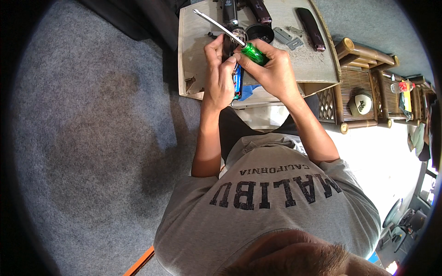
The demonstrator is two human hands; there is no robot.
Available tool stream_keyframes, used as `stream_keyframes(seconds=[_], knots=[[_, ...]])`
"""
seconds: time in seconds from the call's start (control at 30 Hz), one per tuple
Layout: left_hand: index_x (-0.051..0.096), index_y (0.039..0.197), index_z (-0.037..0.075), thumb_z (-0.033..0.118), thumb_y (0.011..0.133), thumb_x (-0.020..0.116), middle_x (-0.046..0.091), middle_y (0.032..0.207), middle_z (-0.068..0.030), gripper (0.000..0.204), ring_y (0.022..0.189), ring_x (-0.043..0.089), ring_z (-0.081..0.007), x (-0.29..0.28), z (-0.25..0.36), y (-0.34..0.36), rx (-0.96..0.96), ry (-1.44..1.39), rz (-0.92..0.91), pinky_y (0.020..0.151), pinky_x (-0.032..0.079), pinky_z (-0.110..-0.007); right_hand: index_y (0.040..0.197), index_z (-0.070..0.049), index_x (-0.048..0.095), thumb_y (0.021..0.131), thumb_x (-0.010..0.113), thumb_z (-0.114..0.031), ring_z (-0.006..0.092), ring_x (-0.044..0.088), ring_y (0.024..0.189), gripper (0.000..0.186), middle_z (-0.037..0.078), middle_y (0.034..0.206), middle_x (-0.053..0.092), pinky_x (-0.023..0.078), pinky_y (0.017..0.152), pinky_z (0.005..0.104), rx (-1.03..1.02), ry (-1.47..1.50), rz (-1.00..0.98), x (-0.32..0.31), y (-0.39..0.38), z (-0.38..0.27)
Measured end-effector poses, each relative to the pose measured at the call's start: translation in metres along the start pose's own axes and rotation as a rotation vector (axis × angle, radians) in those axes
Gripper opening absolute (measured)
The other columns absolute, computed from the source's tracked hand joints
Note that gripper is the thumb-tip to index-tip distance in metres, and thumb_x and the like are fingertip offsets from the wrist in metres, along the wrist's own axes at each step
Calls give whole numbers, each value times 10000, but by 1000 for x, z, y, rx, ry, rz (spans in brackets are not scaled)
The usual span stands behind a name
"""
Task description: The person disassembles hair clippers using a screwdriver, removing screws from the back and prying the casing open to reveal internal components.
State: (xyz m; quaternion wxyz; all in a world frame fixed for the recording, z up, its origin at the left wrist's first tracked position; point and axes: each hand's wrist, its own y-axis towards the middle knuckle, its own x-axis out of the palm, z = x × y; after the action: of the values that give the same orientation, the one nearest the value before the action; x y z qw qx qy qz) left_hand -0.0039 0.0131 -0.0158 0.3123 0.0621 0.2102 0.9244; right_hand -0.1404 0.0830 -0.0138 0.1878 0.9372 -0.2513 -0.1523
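Note:
My left hand [218, 80] is wrapped round an opened hair clipper, whose blue inside part [237, 83] shows below my fingers. In my right hand [275, 70] lies a screwdriver with a green see-through handle [254, 54]. Its steel shaft [216, 26] points up and left, away from the clipper. My right thumb and fingertips also meet the clipper's upper end, close to my left thumb. What they pinch there is hidden. Just beyond my hands stands a round black bowl [260, 33].
The wooden table [288, 11] carries a black clipper [229, 11], a dark maroon casing [261, 11], another long maroon casing [311, 28] and grey flat pieces [287, 38] among scattered bits. Right of it stands a bamboo bench [354, 83] with a cap [361, 104] on it.

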Motion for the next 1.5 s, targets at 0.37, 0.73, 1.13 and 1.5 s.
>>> stream_keyframes(seconds=[0.37, 0.73, 1.13, 1.5], knots=[[311, 1470, -65, 45, 1085, 389, 523, 1420, -232, 408, 1288, 541, -239, 1, 4, 0, -13, -16, -7, 1136, 394, -369, 1019, -44, 751, 918, 797, -204, 49, 524, 658, 195, 64, 680, 638, 491, 610, 307, 137, 85, -34, -1, 2, -3], [336, 1448, -75, 69, 1101, 407, 580, 1359, -221, 383, 1234, 578, -228, 2, 3, 2, -38, 56, 24, 1093, 431, -361, 1054, -54, 773, 927, 778, -220, 58, 550, 612, 210, 105, 692, 678, 496, 582, 309, 159, -11, -15, -3, 1, -13], [335, 1451, -72, 86, 1108, 415, 573, 1367, -221, 387, 1249, 568, -222, 1, 2, 2, -14, 64, 10, 1089, 439, -357, 1056, -43, 775, 913, 783, -210, 54, 580, 611, 220, 100, 674, 668, 503, 582, 307, 135, -33, -9, -2, -1, -13], [307, 1463, -39, 107, 1120, 405, 591, 1291, -190, 386, 1090, 650, -201, -2, -3, 4, -68, -15, -39, 939, 539, -334, 1242, -1, 531, 982, 710, -139, 99, 678, 837, 345, 95, 888, 764, 539, 753, 277, 156, 283, 7, -36, -21, -34]])
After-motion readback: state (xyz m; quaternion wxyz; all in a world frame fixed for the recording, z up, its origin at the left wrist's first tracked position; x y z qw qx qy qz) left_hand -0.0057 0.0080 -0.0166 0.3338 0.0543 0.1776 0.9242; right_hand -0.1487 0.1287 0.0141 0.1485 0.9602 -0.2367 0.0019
